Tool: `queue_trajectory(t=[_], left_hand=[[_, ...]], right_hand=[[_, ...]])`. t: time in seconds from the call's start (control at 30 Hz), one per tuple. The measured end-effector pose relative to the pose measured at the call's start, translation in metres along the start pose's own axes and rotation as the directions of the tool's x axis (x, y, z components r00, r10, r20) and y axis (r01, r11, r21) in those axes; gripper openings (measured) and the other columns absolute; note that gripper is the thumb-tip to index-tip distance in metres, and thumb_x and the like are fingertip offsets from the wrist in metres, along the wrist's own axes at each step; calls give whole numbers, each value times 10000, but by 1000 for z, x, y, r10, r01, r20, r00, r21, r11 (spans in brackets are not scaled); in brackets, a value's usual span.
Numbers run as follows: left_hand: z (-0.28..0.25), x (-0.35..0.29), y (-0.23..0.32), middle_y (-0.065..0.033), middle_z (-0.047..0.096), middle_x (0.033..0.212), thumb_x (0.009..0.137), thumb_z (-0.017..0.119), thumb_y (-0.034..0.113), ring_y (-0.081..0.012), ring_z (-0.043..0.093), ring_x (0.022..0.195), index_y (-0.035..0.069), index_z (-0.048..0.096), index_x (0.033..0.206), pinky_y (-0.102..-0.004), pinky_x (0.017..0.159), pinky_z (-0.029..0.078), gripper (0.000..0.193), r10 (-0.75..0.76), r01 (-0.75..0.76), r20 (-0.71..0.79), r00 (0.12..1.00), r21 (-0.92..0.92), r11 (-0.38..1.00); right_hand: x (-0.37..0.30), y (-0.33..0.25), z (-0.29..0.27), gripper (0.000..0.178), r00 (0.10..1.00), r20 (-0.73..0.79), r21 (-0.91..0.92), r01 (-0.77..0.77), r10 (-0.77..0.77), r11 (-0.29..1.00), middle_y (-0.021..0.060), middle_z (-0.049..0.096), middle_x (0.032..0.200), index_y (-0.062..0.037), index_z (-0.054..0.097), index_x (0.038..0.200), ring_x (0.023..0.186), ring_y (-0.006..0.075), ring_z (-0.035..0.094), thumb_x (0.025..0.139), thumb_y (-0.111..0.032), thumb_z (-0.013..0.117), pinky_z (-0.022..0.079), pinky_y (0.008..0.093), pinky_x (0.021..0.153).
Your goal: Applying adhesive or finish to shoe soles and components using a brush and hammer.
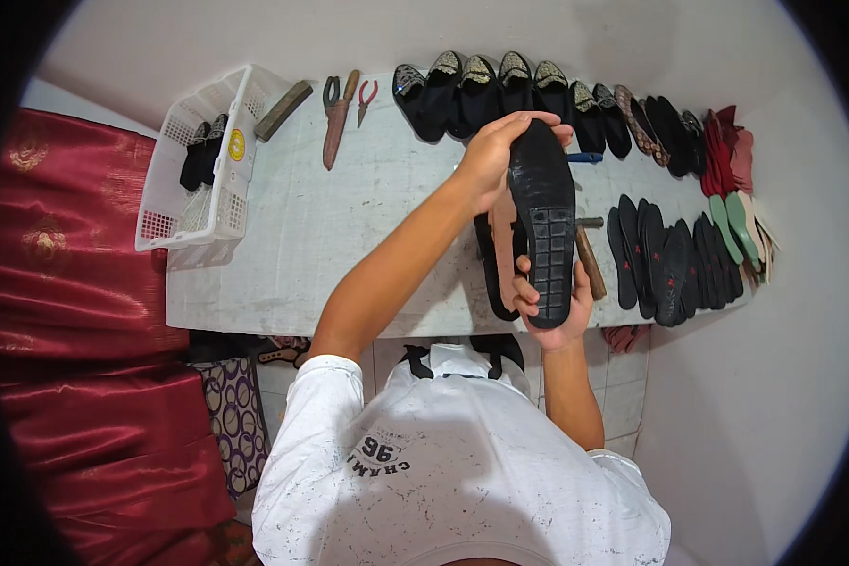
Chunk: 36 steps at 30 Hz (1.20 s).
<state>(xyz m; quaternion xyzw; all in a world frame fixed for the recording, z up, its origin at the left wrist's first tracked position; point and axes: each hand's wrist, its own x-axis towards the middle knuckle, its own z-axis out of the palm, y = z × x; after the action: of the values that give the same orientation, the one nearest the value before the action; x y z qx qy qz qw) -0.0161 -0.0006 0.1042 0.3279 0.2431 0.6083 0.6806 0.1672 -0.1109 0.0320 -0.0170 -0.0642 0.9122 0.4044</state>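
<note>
A black shoe sole (541, 189) is held up over the table's near part, its underside with a grid tread at the heel facing me. My left hand (491, 156) is closed round its toe end, thumb and fingers on the edges. Below, my right hand (564, 321) grips the heel end, fingers curled over the left edge. Partly hidden behind the sole is a tan, black-edged shoe piece (502, 255); whether it lies on the table or is held too, I cannot tell. A hammer (590, 262) with a wooden handle lies just right of the sole.
Finished-looking black shoes (478, 99) line the back of the white table (292, 274). Black insoles (670, 259) and green ones (726, 226) lie right. A white basket (184, 203) holding shoes, a sheathed knife (336, 132) and red pliers (366, 102) are left. A blue-handled item (587, 158) lies behind the sole.
</note>
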Motion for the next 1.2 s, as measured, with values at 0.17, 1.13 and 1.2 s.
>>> queue_trajectory(t=[0.17,1.13,1.2], left_hand=[[-25,2,-7,-53,653,1046,1023,391,361,-153,599,941,26,640,1142,-317,855,482,435,-243,270,-118,963,458,847],[-100,0,-43,-141,672,1120,891,612,23,-182,614,1101,-18,601,1140,-302,967,462,253,75,-62,0,997,571,818],[-101,-1,-44,-143,669,1129,892,611,24,-182,614,1096,-17,597,1149,-302,965,462,260,83,-75,12,996,564,822]], right_hand=[[-12,5,6,475,955,-217,-256,146,-204,956,210,597,1062,15,426,1272,683,214,550,999,-372,388,450,294,528],[6,51,-13,434,736,285,-734,-244,-614,-634,169,478,952,-9,600,1134,902,327,497,759,-151,765,431,432,773],[7,51,-18,438,735,302,-719,-243,-607,-651,167,477,952,-9,599,1130,906,325,492,755,-159,767,424,434,780]])
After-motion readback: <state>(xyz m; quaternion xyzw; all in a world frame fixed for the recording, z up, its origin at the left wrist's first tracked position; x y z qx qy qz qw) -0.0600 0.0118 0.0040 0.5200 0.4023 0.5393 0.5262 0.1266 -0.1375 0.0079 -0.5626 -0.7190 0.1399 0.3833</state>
